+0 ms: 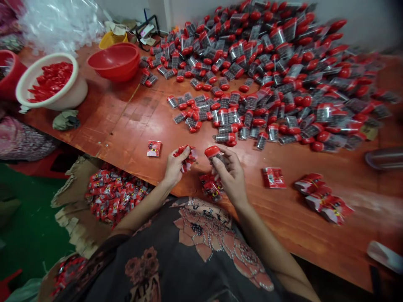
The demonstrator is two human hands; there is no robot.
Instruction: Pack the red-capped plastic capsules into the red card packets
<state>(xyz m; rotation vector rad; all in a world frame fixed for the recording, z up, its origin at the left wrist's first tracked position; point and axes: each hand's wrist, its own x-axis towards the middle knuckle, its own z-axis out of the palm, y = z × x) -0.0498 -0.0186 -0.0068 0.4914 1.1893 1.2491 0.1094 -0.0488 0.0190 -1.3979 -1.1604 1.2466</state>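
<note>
My left fingers [182, 155] pinch red packaging [189, 163]; beside them, my right fingers [232, 157] hold a red-capped container [212, 151], best gripped lightly.

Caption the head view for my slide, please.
Left hand holding a red packet, right hand holding a red-topped container, with similar containers heaped beyond on the table.

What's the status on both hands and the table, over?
Left grip: holding red packaging. Right grip: holding red-capped bottle. Possible clutter: red packets close by on the table, bottle heap beyond.
</note>
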